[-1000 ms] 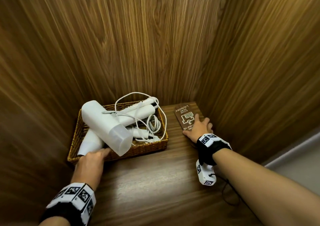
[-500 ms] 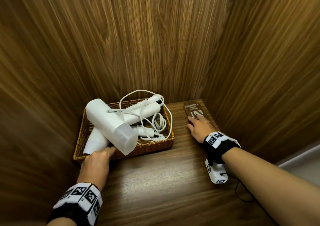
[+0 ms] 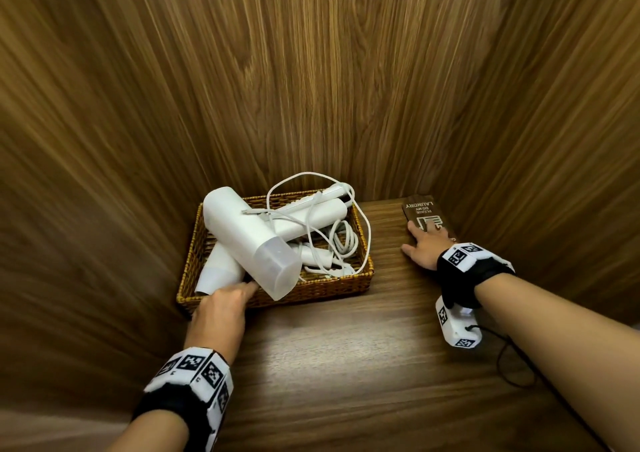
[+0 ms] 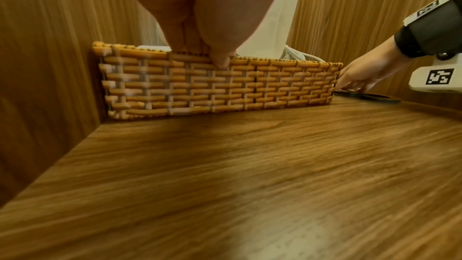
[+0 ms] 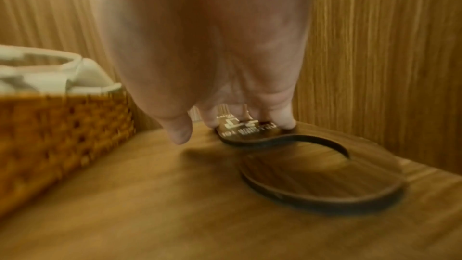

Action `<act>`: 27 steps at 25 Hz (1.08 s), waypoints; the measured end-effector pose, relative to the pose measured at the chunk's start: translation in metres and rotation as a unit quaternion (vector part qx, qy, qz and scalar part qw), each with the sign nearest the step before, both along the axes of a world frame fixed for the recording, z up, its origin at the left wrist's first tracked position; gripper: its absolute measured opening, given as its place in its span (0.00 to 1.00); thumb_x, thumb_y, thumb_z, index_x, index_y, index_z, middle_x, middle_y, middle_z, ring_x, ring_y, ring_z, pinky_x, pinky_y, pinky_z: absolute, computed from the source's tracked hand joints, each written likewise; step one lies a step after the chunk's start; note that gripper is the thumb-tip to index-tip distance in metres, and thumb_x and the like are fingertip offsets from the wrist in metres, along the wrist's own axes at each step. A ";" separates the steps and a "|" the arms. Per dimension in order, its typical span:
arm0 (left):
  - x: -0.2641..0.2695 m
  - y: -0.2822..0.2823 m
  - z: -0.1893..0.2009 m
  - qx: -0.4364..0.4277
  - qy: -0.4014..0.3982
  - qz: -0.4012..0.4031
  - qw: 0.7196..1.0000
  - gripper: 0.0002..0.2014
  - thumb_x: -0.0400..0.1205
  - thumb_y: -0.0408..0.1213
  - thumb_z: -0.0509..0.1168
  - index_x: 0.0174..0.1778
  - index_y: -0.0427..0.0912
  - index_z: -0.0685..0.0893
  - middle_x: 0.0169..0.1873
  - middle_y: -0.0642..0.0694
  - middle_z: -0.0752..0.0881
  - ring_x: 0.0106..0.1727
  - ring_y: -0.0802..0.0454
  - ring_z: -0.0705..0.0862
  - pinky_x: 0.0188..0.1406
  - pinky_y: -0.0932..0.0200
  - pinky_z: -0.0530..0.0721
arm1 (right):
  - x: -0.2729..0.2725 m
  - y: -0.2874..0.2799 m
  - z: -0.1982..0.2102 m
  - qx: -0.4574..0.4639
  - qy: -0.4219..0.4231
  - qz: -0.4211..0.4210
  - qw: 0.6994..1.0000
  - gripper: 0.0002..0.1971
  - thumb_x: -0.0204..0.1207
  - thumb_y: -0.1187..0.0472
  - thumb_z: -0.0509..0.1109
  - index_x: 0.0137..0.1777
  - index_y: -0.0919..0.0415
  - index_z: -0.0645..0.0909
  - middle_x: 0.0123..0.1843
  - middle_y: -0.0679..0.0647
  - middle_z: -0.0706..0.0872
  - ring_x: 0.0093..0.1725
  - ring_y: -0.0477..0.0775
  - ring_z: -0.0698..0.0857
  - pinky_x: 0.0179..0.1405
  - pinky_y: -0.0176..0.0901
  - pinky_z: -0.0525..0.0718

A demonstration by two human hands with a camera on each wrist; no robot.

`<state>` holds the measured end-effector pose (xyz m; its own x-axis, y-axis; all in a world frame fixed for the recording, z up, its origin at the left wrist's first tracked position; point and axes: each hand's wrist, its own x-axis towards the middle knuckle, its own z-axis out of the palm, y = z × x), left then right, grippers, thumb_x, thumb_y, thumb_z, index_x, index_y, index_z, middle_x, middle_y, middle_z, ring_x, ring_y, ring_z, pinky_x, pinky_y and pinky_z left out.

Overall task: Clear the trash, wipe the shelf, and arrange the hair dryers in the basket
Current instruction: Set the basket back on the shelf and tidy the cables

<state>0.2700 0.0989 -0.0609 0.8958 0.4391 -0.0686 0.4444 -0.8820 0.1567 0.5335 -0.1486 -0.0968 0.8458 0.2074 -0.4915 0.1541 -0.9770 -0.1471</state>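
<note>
Head: left hand (image 3: 221, 308) grips basket (image 3: 332, 283)

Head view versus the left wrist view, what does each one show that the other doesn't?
Only the head view shows inside the basket: two white hair dryers and tangled cords, plus the laundry sign's lettering. Only the left wrist view shows the left hand's thumb on the outside of the basket's front wall, fingers over the rim. Both show the basket, the wooden shelf, and the right hand pressing on the sign.
</note>
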 end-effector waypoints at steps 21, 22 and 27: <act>0.002 0.002 -0.003 -0.028 -0.023 -0.006 0.999 0.25 0.79 0.21 0.53 0.65 0.53 0.76 0.55 0.48 0.84 0.57 0.47 0.84 0.54 0.53 0.85 | -0.011 0.163 0.107 0.143 -0.079 0.236 0.958 0.22 0.72 0.53 0.68 0.66 0.50 0.71 0.62 0.58 0.78 0.63 0.61 0.76 0.61 0.55 0.76; 0.002 0.002 -0.003 -0.030 -0.024 -0.006 0.999 0.25 0.79 0.21 0.53 0.65 0.52 0.77 0.55 0.48 0.84 0.57 0.47 0.84 0.54 0.53 0.85 | -0.010 0.162 0.104 0.145 -0.093 0.246 0.954 0.23 0.72 0.52 0.69 0.67 0.51 0.70 0.61 0.57 0.77 0.60 0.59 0.77 0.59 0.55 0.78; 0.001 0.002 -0.003 -0.032 -0.027 -0.010 0.999 0.24 0.79 0.22 0.53 0.64 0.52 0.77 0.54 0.49 0.83 0.56 0.48 0.84 0.54 0.53 0.85 | -0.005 0.152 0.096 0.237 -0.060 0.162 0.956 0.14 0.82 0.59 0.56 0.62 0.59 0.78 0.62 0.59 0.83 0.62 0.61 0.82 0.57 0.48 0.75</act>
<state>0.2713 0.1013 -0.0638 0.9074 0.4174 -0.0482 0.4164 -0.8779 0.2367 0.5287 0.0033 -0.0009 0.7439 0.6431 -0.1818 0.4805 -0.7037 -0.5234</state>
